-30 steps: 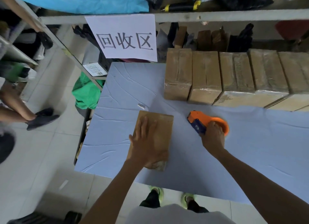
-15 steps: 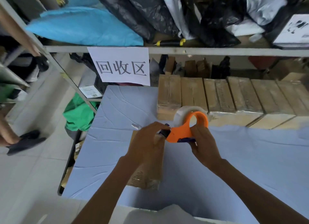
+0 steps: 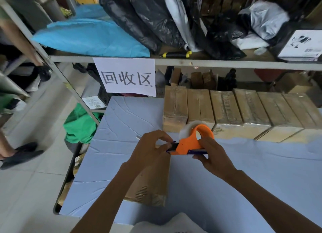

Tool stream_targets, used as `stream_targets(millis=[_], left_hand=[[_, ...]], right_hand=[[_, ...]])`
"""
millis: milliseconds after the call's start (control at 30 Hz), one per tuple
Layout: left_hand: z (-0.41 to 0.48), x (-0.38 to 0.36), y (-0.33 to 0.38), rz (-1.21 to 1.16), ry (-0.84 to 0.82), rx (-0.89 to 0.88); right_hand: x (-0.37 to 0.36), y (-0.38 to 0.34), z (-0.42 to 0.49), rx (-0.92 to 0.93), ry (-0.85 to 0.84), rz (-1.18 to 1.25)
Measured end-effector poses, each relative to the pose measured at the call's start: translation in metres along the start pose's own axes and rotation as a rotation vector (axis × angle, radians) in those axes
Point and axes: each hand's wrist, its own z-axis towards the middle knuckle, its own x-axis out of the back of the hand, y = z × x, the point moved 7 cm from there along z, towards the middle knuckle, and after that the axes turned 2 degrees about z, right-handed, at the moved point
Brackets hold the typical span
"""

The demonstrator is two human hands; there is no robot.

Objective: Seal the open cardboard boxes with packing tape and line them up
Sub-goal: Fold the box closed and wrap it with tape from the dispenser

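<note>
An orange tape dispenser with a clear tape roll is held up over the blue table. My right hand grips its handle from the right. My left hand pinches at the dispenser's dark front end, where the tape comes out. Below my left forearm a cardboard box lies on the table near the front edge, partly hidden by the arm. A row of several taped cardboard boxes stands side by side along the table's back edge.
A metal shelf crosses just behind the table, with black and blue bags on it and a paper sign hanging down. A green bag lies on the floor to the left. Another person's foot is at far left.
My right hand lifted the dispenser off the table. My left hand left the box top and came up to the dispenser's front end. The camera tilted up toward the shelf.
</note>
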Motion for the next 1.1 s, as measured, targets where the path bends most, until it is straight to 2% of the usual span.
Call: stream_targets(millis=[233,367,467,533,700,800,933,1100], left_hand=[[0.006,-0.003,-0.001,0.085,-0.009,0.039],[0.003,-0.001,-0.002,0.147,0.079,0.014],[0.002,0.005,-0.003,-0.015,0.200,0.028],[0.000,0.006,-0.005,-0.135,0.215,0.031],[-0.004,0.003,-0.007,-0.260,0.249,0.065],[-0.002,0.004,-0.008,-0.310,0.285,0.010],[0.002,0.002,-0.014,-0.407,0.256,-0.010],[0.004,0.006,-0.017,-0.707,0.225,0.065]], right_hand=[[-0.002,0.001,0.003,0.005,-0.017,0.001],[-0.004,0.000,0.004,0.008,-0.024,0.007],[-0.003,-0.001,0.006,-0.020,-0.007,0.046],[0.000,-0.003,0.007,-0.011,0.020,0.075],[0.006,-0.006,0.011,0.006,0.054,0.106],[0.008,-0.006,0.011,-0.009,0.078,0.110],[0.009,-0.008,0.012,-0.014,0.077,0.127],[0.007,-0.011,0.009,0.001,0.072,0.111]])
